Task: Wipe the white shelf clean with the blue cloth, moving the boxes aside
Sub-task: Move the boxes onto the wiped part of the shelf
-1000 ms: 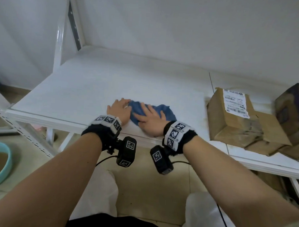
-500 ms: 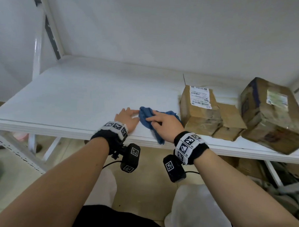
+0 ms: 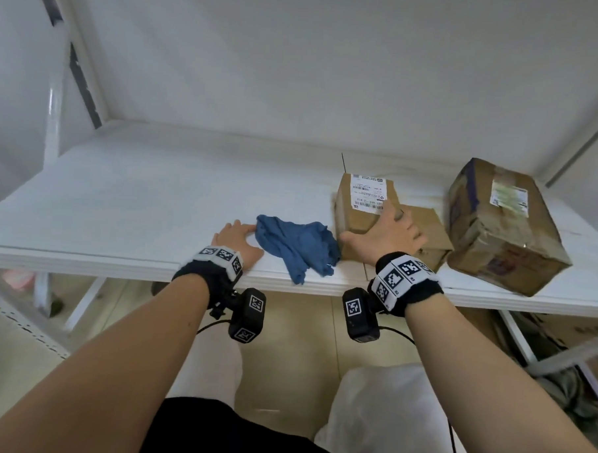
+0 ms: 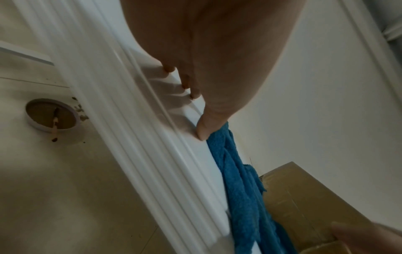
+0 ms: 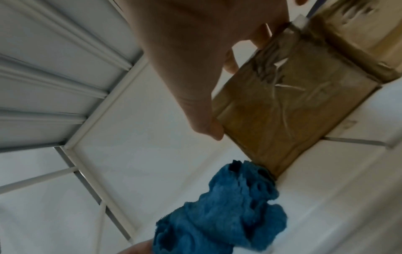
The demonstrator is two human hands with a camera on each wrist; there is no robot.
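Left shelf (image 3: 127, 198) stretch looked wiped. My right hand (image 3: 384, 235) spread over labelled box (image 3: 361, 208), not yet shifted; left hand (image 3: 237, 240) flat beside blue cloth (image 3: 296, 246). Under-box area left.

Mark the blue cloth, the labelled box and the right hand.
blue cloth (image 3: 296, 245): head view, middle of the crumpled fabric.
labelled box (image 3: 360, 213): head view, top face beside the label.
right hand (image 3: 388, 235): head view, back of the hand.

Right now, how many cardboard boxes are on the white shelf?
3: labelled box under the right hand, a low box beside it, and a big box far right.
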